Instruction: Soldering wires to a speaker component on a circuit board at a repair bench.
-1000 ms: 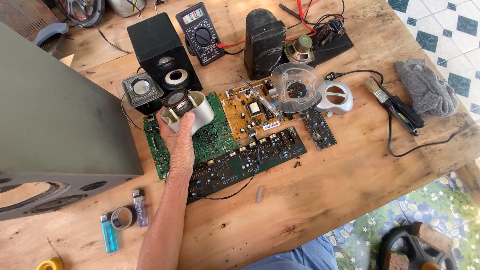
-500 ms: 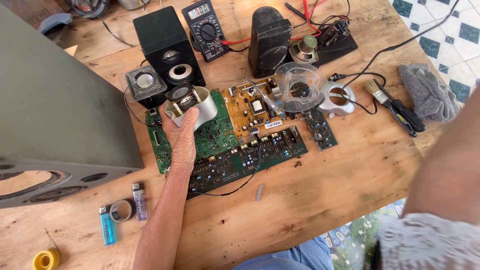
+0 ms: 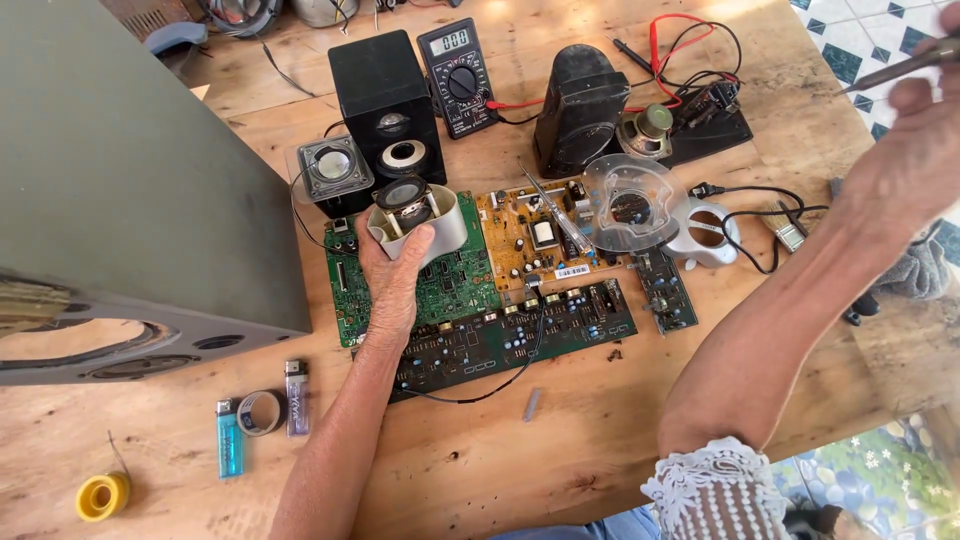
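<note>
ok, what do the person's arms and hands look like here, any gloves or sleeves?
Both hands are bare, no gloves, rings or watch visible. The left hand and its forearm are uncovered all the way down to the frame edge. The right hand is slightly blurred; its forearm is bare too, up to a white lace sleeve with a scalloped, openwork cuff near the elbow.

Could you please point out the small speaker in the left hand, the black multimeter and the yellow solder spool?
Small round speaker in grey housing (image 3: 408,205): head view, on its cone.
Black multimeter (image 3: 458,80): head view, on its dial.
Yellow solder spool (image 3: 103,496): head view, on its rim.
</note>
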